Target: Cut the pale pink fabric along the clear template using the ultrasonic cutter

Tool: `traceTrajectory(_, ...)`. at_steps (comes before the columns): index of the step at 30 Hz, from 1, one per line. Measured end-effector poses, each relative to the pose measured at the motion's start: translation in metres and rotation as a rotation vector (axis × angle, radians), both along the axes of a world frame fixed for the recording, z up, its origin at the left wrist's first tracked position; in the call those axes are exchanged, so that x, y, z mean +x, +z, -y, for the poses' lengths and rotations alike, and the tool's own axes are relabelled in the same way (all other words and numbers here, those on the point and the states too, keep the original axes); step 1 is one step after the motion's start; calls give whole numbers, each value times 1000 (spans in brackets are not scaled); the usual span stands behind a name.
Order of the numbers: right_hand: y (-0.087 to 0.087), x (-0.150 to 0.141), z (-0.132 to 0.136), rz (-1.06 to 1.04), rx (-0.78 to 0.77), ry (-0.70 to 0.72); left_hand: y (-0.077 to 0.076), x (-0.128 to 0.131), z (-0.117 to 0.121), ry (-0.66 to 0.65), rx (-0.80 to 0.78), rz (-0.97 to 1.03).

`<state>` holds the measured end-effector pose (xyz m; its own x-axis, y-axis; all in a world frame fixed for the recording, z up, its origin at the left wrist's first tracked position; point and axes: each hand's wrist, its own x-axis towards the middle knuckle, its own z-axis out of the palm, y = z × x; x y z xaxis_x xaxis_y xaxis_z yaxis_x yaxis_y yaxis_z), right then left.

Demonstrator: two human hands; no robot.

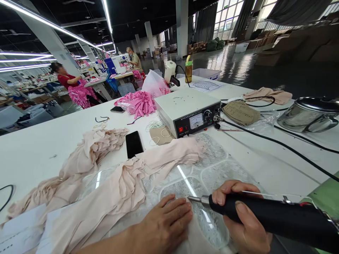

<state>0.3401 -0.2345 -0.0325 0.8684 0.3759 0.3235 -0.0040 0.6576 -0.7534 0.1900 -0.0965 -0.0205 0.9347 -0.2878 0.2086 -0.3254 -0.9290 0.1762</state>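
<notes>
A black handheld tool (267, 215) is gripped by curled fingers of the right hand (245, 215), its metal tip held beside the left fingertips. Beige fabric (197, 236) on the clear mat (212, 180) is pressed by the left hand (169, 220), laid flat, fingers nearly together.

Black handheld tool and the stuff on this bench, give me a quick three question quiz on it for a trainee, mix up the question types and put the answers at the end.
1. What does the right hand hold?
A) a phone
B) a black handheld tool
C) a pair of scissors
2. Fill in the blank: the switch on the front of the white control box is ____ in colour.
3. True or false: the metal tip is close to the fingertips of the left hand.

Key: 1. B; 2. red; 3. true
</notes>
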Motion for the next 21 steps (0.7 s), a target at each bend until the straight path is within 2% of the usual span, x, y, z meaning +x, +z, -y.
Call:
traceTrajectory(8, -3, 0, 0, -9, 20, -5, -12, -4, 1, -52, -14, 56)
traceTrajectory(13, -3, 0, 0, -34, 30, 2, -28, -7, -1, 1, 3, 107)
traceTrajectory(17, -2, 1, -1, -42, 39, 9, -39, -8, 1, -29, -3, 165)
traceTrajectory(21, -2, 2, -1, -46, 45, 13, -42, -7, 5, -25, -12, 216)
